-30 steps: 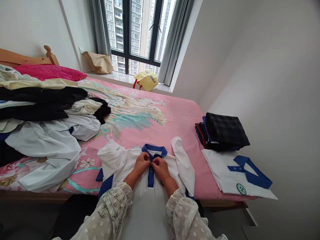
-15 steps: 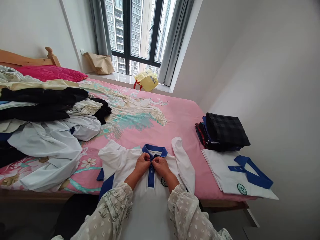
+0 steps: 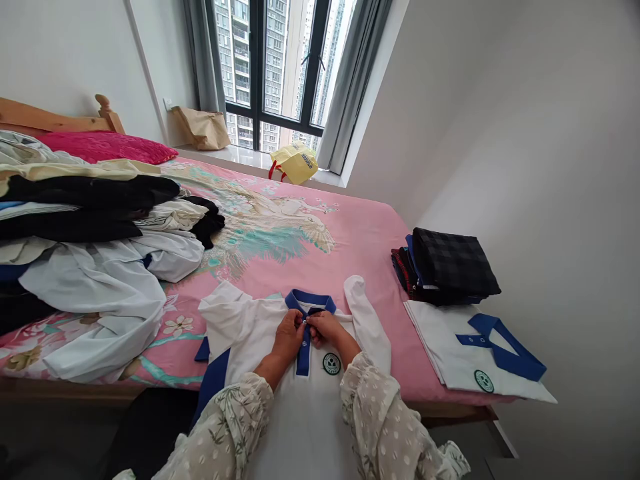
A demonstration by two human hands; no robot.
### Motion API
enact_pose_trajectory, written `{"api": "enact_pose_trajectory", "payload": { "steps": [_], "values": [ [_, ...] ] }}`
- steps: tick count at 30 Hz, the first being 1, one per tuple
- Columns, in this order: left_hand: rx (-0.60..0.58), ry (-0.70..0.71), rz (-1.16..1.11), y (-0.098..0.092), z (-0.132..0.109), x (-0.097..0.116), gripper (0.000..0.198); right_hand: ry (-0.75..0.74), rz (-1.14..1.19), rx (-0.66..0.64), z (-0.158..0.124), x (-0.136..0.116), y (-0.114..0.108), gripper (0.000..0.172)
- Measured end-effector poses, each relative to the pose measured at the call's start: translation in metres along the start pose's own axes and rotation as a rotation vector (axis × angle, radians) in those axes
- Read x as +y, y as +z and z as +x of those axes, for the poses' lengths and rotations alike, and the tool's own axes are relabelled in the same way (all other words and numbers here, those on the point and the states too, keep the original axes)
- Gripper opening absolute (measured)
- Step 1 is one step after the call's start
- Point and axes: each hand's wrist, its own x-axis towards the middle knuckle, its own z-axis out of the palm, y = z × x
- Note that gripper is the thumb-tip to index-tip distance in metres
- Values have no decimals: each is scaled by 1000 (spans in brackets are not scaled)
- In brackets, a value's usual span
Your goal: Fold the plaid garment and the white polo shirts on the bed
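A white polo shirt with a blue collar and blue placket lies face up at the near edge of the bed, its hem hanging over the side. My left hand and my right hand meet just below the collar, fingers pinched on the blue placket around a small white button. A round green badge shows on the shirt's chest beside my right wrist. One white sleeve lies spread to the right.
A heap of loose white and black clothes covers the bed's left side. Folded dark plaid garments and a folded white polo lie at the right. The pink bedsheet, a yellow bag and a brown bag lie beyond.
Both hands have shifted slightly down the placket and the right wrist moved aside, uncovering the green badge. The view has drifted a little.
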Motion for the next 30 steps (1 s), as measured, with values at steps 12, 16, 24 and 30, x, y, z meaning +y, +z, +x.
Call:
{"api": "enact_pose_trajectory", "payload": {
  "steps": [12, 16, 24, 30],
  "values": [
    [48, 39, 33, -31, 0, 0, 8, -226, -295, 816, -69, 32, -78, 40],
    [171, 44, 145, -73, 5, -18, 12, 7, -589, 1043, -101, 63, -130, 40],
    [-82, 351, 270, -42, 25, 23, 29, -809, -816, 778, -65, 13, -49, 38],
    [-205, 374, 511, -27, 30, 16, 40, -835, -944, 584, -34, 31, -27, 21]
  ]
}}
